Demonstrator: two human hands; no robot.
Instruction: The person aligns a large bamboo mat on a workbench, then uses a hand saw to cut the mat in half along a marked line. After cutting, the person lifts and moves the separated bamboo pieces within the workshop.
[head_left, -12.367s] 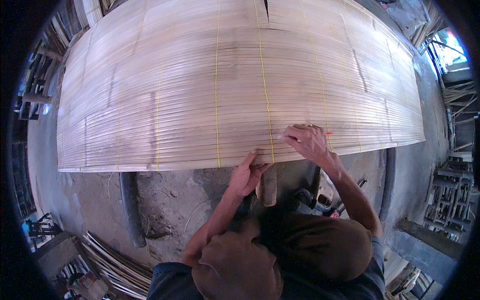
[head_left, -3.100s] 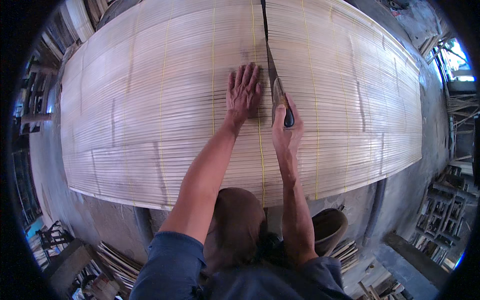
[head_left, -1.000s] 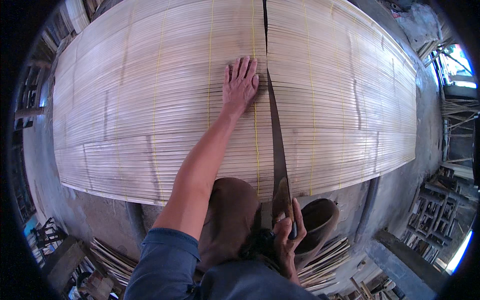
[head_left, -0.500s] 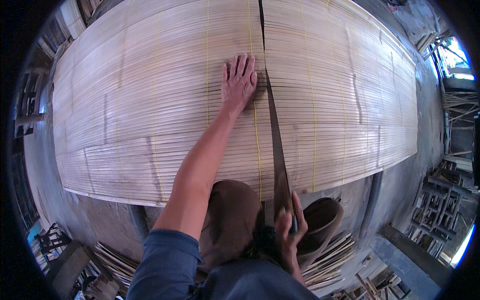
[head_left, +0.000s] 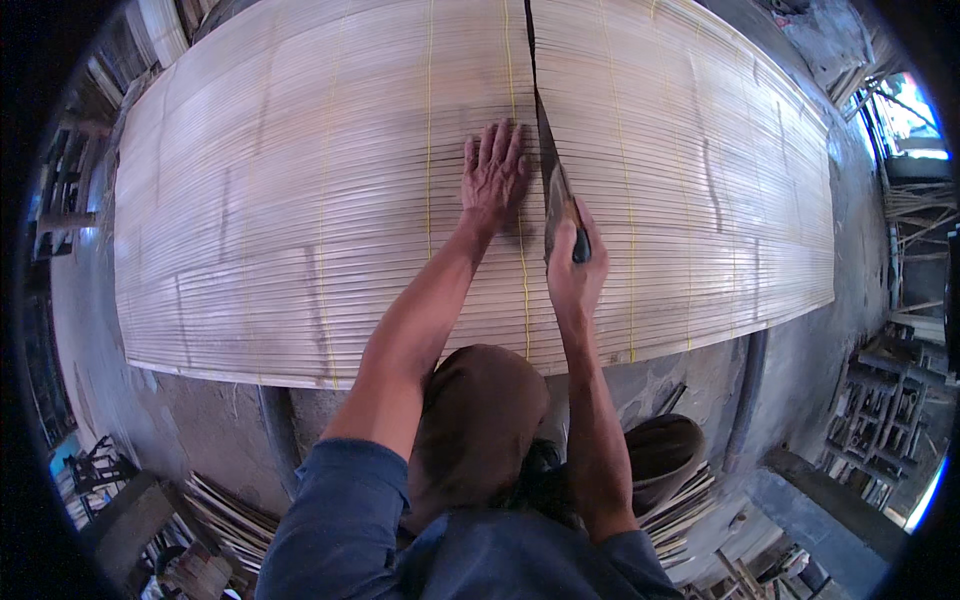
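A wide mat [head_left: 240,210] of thin pale slats, bound with yellow cords, spreads out in front of me. My left hand [head_left: 493,178] presses flat on it with fingers stretched out, just left of a dark slit. My right hand [head_left: 578,268] is wrapped round the handle of a handsaw [head_left: 550,150], over the middle of the mat. The dark blade points away from me and lines up with the slit, which runs on to the far edge. How deep the blade sits in the slats I cannot tell.
Bundles of thin sticks [head_left: 230,525] lie on the floor on both sides of my knees [head_left: 480,425]. Bars [head_left: 745,400] show under the mat's near edge. At the right are stacked wooden pieces [head_left: 880,405] and a grey beam [head_left: 815,520].
My right hand has pushed the saw forward, from between my knees to the middle of the mat. My left hand stays flat and appears slightly further right and lower in the view.
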